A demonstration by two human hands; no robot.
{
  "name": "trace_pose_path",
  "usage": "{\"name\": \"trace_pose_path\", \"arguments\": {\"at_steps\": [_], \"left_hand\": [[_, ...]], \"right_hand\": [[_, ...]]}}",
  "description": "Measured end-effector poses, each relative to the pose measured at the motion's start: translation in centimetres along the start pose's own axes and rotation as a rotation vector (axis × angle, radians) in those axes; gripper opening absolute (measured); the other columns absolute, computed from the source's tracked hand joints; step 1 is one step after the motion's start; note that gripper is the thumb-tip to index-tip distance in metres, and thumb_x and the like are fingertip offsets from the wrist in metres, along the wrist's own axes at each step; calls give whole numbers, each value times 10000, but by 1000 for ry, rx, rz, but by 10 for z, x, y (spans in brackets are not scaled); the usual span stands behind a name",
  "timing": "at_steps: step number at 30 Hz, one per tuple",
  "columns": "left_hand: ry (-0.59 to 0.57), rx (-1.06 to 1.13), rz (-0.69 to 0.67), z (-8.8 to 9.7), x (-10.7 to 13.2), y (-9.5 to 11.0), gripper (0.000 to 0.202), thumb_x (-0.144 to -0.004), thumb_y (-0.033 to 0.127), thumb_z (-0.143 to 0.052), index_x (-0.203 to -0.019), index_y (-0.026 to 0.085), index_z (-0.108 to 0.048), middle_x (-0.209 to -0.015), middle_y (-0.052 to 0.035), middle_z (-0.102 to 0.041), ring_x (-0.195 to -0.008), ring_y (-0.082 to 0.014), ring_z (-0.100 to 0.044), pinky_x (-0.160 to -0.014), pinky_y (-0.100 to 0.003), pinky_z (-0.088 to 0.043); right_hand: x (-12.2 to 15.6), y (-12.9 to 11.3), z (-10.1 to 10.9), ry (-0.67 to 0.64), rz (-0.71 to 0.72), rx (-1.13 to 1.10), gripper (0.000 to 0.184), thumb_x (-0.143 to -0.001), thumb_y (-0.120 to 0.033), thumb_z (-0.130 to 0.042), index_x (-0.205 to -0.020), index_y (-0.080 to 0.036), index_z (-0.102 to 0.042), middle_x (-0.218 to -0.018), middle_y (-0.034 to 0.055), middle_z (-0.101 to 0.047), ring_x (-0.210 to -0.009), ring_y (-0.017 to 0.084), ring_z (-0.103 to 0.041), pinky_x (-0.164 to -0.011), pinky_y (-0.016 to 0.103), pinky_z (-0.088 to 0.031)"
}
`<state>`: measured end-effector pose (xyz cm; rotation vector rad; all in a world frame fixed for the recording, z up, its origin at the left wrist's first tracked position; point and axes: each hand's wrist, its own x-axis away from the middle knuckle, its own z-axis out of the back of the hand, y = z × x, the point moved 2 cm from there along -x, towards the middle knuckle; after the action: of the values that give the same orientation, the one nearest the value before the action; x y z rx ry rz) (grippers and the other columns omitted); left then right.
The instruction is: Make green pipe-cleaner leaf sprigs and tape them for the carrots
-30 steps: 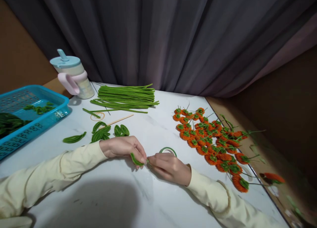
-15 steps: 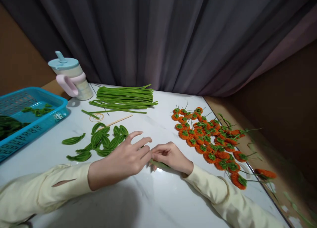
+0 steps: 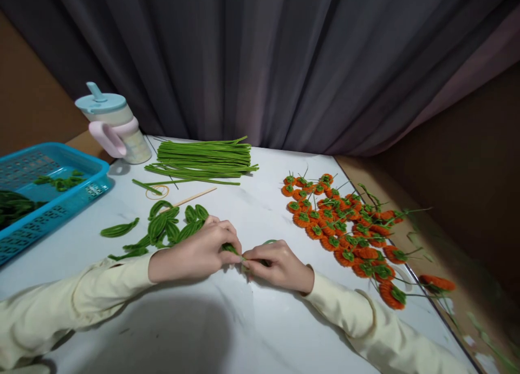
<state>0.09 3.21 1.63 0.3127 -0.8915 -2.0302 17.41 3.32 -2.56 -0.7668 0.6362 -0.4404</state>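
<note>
My left hand (image 3: 203, 249) is closed round a green pipe-cleaner leaf (image 3: 230, 248), most of it hidden by the fingers. My right hand (image 3: 280, 263) pinches a thin green strip at the leaf's narrow end, fingertips almost touching the left ones. A curved green edge (image 3: 270, 241) shows just behind the right knuckles; I cannot make out what it belongs to. Beside and beyond the left hand lies a loose pile of green pipe-cleaner leaves (image 3: 159, 227), with a thin wooden stick (image 3: 193, 199) partly under them.
Green pipe cleaners (image 3: 203, 156) lie bundled at the back, near a rubber band (image 3: 157, 192). Many orange pipe-cleaner persimmons (image 3: 327, 228) with green tops cover the right side. A blue basket (image 3: 91, 192) and a lidded tumbler (image 3: 138, 146) stand at left. A grey curtain (image 3: 260, 65) hangs behind.
My left hand has gone from spread fingers to a closed grip on the leaf, moving slightly left. My right hand keeps its pinch, and the green edge now shows behind it.
</note>
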Motion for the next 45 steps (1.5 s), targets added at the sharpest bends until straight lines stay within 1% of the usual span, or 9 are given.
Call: {"name": "trace_pose_path", "arguments": {"at_steps": [5,10,14,22,28,33,37,41,45], "left_hand": [[-295,460,240,-1,-5,-8,166,-760,258,-549,-709,135,-647,-665,-29,-650,-651,-164,-583,-638,-254,-419],[-75,-7,-48,5,1,1,153,-828,305,-575,-773,175,-633,-842,-36,-622,-929,-204,-507,-835,-323,-295],[-34,-174,-207,5,7,9,223,-925,236,-456,-770,187,-609,-786,-15,-613,-986,-197,-472,-817,-330,-226],[63,-167,-76,4,4,8,202,-893,208,-467,-754,173,-609,-814,-1,-547,-822,-160,-468,-785,-310,-236],[28,-101,-36,1,4,6,141,-867,208,-523,-785,190,-637,-819,7,-543,-841,-163,-479,-800,-311,-235],[16,5,28,2,1,0,134,-808,288,-592,-751,193,-667,-815,-11,-589,-833,-181,-498,-847,-324,-282],[-144,297,122,3,-4,-3,170,-750,291,-601,-668,153,-657,-690,-18,-618,-719,-166,-553,-726,-267,-382],[-273,657,332,1,-6,-6,157,-676,284,-623,-666,129,-644,-564,-1,-597,-567,-130,-529,-589,-231,-391],[-343,699,384,-2,-7,-9,172,-684,292,-622,-665,121,-637,-556,-8,-594,-571,-131,-527,-594,-236,-389]], "right_hand": [[6,-3,-3,-52,256,284,334,-991,-230,-305,-909,-90,-597,-637,83,-591,-575,143,-556,-543,233,-420],[2,0,-1,-48,92,87,342,-982,-286,-367,-854,-117,-636,-624,55,-639,-521,109,-550,-530,196,-416],[-2,2,2,-33,-159,-99,266,-908,-325,-519,-839,-137,-694,-662,28,-693,-455,71,-520,-473,155,-387],[-6,1,4,-32,-337,-404,237,-770,-317,-663,-893,-116,-679,-787,68,-706,-690,141,-638,-630,214,-480],[-5,4,2,-44,-340,-481,227,-849,-319,-612,-834,-100,-665,-722,66,-700,-501,72,-507,-474,162,-378],[-3,2,2,-30,-200,-267,226,-899,-289,-557,-805,-117,-668,-700,54,-698,-457,66,-457,-454,167,-355],[-1,-1,0,45,72,30,265,-946,-240,-448,-817,-113,-642,-700,73,-660,-595,122,-563,-573,213,-437],[3,-6,-1,75,379,314,229,-943,-116,-371,-901,-82,-593,-761,115,-633,-739,179,-585,-635,262,-473],[5,-9,0,102,578,527,131,-897,-41,-454,-924,-48,-582,-738,115,-631,-773,211,-582,-706,301,-484]]}}
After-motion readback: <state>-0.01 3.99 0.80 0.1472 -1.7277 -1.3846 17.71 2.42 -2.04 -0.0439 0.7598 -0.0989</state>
